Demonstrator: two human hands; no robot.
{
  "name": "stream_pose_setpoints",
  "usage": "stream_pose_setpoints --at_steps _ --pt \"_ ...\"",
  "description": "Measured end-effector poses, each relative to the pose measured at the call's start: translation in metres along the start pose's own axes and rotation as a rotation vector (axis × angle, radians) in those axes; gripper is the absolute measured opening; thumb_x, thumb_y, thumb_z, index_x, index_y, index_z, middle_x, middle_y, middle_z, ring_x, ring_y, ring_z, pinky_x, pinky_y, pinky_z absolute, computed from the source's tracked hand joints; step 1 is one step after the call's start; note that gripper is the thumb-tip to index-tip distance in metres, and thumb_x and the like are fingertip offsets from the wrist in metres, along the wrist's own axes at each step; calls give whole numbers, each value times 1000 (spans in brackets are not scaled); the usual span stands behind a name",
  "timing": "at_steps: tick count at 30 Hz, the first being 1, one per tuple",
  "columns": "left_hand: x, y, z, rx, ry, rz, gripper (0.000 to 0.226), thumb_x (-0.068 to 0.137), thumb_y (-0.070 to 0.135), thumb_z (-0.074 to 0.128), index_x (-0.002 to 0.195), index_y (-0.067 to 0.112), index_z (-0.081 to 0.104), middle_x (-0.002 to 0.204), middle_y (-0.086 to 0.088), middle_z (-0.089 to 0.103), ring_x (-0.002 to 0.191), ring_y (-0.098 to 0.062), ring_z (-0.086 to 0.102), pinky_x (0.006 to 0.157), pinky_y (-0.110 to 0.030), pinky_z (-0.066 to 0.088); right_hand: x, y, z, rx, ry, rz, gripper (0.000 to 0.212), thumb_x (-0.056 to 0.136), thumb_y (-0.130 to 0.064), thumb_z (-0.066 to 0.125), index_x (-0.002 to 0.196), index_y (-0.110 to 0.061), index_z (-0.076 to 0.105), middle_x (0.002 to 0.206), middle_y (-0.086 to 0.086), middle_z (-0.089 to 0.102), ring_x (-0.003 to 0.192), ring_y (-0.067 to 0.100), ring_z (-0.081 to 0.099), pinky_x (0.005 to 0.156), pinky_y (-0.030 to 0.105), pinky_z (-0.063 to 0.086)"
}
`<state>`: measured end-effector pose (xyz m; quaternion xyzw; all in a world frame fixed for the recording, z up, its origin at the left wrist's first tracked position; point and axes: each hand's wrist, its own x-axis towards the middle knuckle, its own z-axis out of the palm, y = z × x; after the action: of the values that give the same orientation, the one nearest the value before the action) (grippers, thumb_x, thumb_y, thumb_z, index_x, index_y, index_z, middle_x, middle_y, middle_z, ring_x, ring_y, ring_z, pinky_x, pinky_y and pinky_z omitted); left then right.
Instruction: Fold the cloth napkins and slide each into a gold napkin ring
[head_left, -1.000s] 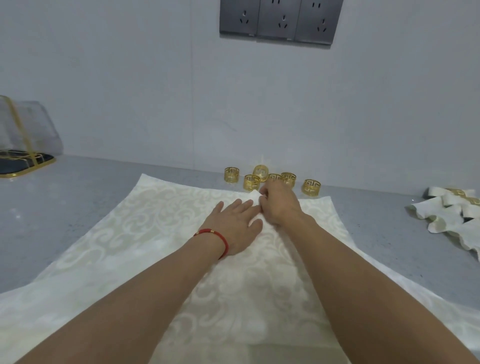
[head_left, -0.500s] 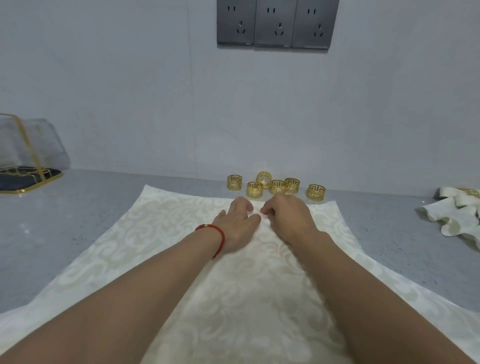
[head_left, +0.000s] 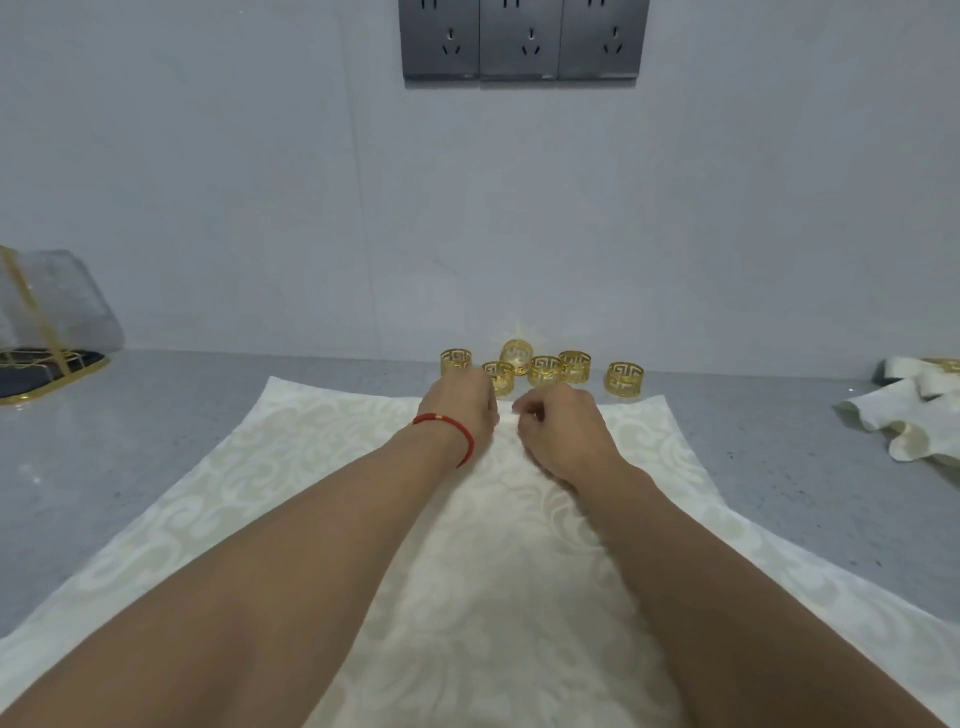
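Left hand: the left hand (head_left: 462, 408) sits at the far middle of the napkin, fingers curled down onto the fabric; they look to be nipping its far edge, though the fingertips are hidden behind the knuckles.
Right hand: the right hand (head_left: 563, 434) is right beside it, nearly knuckle to knuckle, fingers curled and pinching a small fold of cloth at the same spot.
Bracelet: a red cord bracelet (head_left: 451, 431) rings the left wrist.
Napkin: the cream patterned napkin (head_left: 322, 499) lies spread flat on the counter under both forearms, its far edge running just short of the rings.
Rings: six gold napkin rings (head_left: 545, 370) are clustered beyond the napkin's far edge, near the wall; the left hand's knuckles cover part of one of them.
Finished pile: off to the right edge, folded napkins (head_left: 904, 410) lie bunched together, well apart from the hands.
Counter: a grey speckled counter (head_left: 156, 410) carries everything.
Left corner: a gold-framed holder (head_left: 39, 338) stands far left.
Wall: three dark sockets (head_left: 519, 44) are mounted up top.
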<state>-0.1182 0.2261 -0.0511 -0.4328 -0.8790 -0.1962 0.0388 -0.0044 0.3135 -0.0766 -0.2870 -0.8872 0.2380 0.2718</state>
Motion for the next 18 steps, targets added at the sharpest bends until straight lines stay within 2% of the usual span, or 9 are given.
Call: stream_pose_setpoints --at_steps 3,5,7,11,13,15,18 --pt "-5 1 -3 157 9 139 8 93 14 58 95 15 65 101 -5 67 97 -28 63 83 -39 51 1 -3 1 -52 2 -26 21 95 -24 67 113 -18 75 103 2 73 98 24 68 84 42 58" --pt "-9 -3 -3 287 84 284 9 92 12 54 96 16 61 100 -3 65 96 -28 61 75 -36 45 1 -5 1 -101 6 -41 10 93 -20 68 99 -21 77 96 -2 73 92 22 68 78 38 57" --pt "-13 -7 -6 341 110 371 10 89 10 52 93 17 59 98 -2 66 94 -28 61 71 -36 44 0 -6 0 -165 31 -76 14 90 -12 64 86 -21 74 86 -3 71 85 23 67 72 37 55" --pt "-17 -1 -20 479 46 441 17 92 10 50 87 26 54 99 3 66 98 -23 61 84 -35 41 -2 -6 -4 -351 89 -287 19 88 -4 62 91 -18 74 90 4 71 92 31 62 71 38 46" --pt "-20 4 -24 552 43 483 17 96 11 49 90 23 60 103 2 65 103 -24 60 85 -34 38 -2 -5 -6 -409 84 -343 22 87 0 63 92 -18 75 89 5 69 94 32 61 70 36 37" --pt "-24 4 -23 571 49 484 20 96 12 49 94 21 67 102 1 63 104 -23 58 86 -34 37 -4 -4 -7 -403 49 -331 26 89 -2 60 96 -20 77 94 5 69 98 32 61 72 38 41" --pt "-31 -5 -15 400 70 383 22 90 11 48 80 19 66 85 0 61 93 -26 61 73 -34 40 -12 -4 -11 -276 -7 -262 29 89 -9 57 101 -23 79 103 0 73 104 26 62 84 40 52"
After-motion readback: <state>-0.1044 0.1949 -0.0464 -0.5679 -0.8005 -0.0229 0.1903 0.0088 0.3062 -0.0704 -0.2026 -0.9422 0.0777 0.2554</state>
